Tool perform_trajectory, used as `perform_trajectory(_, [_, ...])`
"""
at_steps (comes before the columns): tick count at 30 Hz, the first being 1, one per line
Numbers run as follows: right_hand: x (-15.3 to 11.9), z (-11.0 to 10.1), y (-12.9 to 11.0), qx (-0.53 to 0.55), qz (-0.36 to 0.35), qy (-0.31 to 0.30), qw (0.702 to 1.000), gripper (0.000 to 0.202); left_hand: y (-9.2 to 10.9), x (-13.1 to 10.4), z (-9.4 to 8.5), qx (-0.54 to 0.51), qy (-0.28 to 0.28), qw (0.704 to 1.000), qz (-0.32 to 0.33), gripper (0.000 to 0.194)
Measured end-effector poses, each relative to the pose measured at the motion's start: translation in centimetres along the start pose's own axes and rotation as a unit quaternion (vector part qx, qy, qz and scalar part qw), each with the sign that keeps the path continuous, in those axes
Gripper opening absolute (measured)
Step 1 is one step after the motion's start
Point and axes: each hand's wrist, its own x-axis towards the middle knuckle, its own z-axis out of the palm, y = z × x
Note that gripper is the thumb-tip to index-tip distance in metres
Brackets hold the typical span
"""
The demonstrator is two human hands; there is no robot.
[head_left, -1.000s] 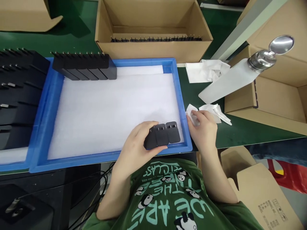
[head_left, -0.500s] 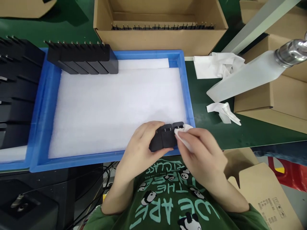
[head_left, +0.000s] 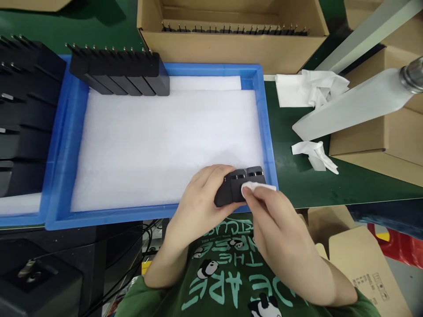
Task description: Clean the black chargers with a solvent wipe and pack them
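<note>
Over the near right corner of the foam-lined blue tray (head_left: 269, 127), my left hand (head_left: 206, 198) grips several black blocks (head_left: 238, 187) pressed side by side. Slots with shiny metal parts show near their far edge. Pinched in my right hand (head_left: 276, 220) is a white cloth (head_left: 257, 186), which touches the face of the blocks. White foam (head_left: 165, 145) lines the tray. At its far left corner stands a row of black blocks with metal pins (head_left: 122, 72).
More black blocks (head_left: 26, 114) fill a tray at left. Beyond the middle tray is a cardboard box (head_left: 231, 48) holding pinned pieces. On the right are folded white cloth (head_left: 292, 90), a crumpled cloth (head_left: 315, 154), a translucent bottle (head_left: 357, 108) and an open carton (head_left: 360, 136).
The white cloth has moved from the slots at the far edge of the held blocks down onto their face, uncovering the slots. The whole view has shifted slightly.
</note>
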Motion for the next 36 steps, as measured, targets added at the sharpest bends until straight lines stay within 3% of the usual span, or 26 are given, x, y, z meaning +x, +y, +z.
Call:
perform_trajectory(3, [-1.1, -2.8, 0.6, 0.078, 0.01, -0.076, 0.994, 0.039, -0.1, -0.1, 0.0, 0.002, -0.001, 1.0, 0.005, 0.053])
perform_trajectory(4, [-1.2, -3.4, 1.2, 0.098, 0.041, -0.068, 0.992, 0.037, -0.1, -0.1, -0.1, 0.002, -0.002, 1.0, 0.006, 0.054])
perform_trajectory(5, [-1.0, -3.6, 2.1, 0.102, 0.086, -0.028, 0.991, 0.036, -0.1, -0.1, -0.1, 0.003, -0.004, 1.0, 0.005, 0.054])
perform_trajectory(8, [0.3, -2.2, 5.2, 0.048, 0.203, 0.194, 0.959, 0.028, -0.2, -0.3, -0.2, -0.002, -0.015, 1.0, -0.014, 0.065])
perform_trajectory(9, [0.8, -1.3, 6.1, 0.044, 0.201, 0.221, 0.953, 0.025, -0.3, -0.4, -0.3, -0.01, -0.017, 1.0, -0.021, 0.073])
perform_trajectory(12, [1.7, 1.0, 7.4, 0.094, 0.154, 0.159, 0.971, 0.025, -0.7, -0.7, -0.2, -0.082, 0.001, 0.996, -0.028, 0.103])
perform_trajectory(14, [1.4, 1.3, 6.5, 0.106, 0.156, 0.18, 0.965, 0.03, -1.0, -0.8, 0.0, -0.155, 0.046, 0.986, -0.029, 0.097])
perform_trajectory(16, [0.7, 1.0, 4.7, 0.105, 0.163, 0.191, 0.962, 0.037, -1.1, -0.8, 0.2, -0.207, 0.139, 0.967, -0.058, 0.065])
perform_trajectory(17, [0.4, 0.9, 3.7, 0.102, 0.161, 0.165, 0.968, 0.048, -1.0, -0.8, 0.2, -0.226, 0.189, 0.952, -0.083, 0.052])
perform_trajectory(19, [0.1, 1.1, 1.7, 0.086, 0.143, 0.086, 0.982, 0.08, -0.8, -0.6, 0.3, -0.263, 0.248, 0.922, -0.142, 0.047])
perform_trajectory(21, [0.4, 2.1, 0.2, 0.047, 0.126, 0.05, 0.99, 0.102, -0.5, -0.4, 0.2, -0.297, 0.238, 0.905, -0.188, 0.052])
perform_trajectory(23, [0.9, 3.6, -0.8, 0.008, 0.124, 0.06, 0.99, 0.108, -0.3, -0.2, 0.1, -0.311, 0.208, 0.901, -0.217, 0.057])
perform_trajectory(25, [1.5, 5.1, -1.4, -0.016, 0.136, 0.069, 0.988, 0.103, -0.2, -0.2, -0.1, -0.309, 0.198, 0.9, -0.233, 0.06])
perform_trajectory(31, [2.3, 6.4, -1.6, -0.03, 0.136, 0.14, 0.98, 0.044, -0.5, -0.3, -0.1, -0.337, 0.155, 0.902, -0.22, 0.055])
perform_trajectory(36, [2.0, 5.5, -0.4, 0.072, 0.16, 0.162, 0.971, 0.044, -0.4, -1.2, -0.3, -0.256, 0.195, 0.931, -0.171, 0.035])
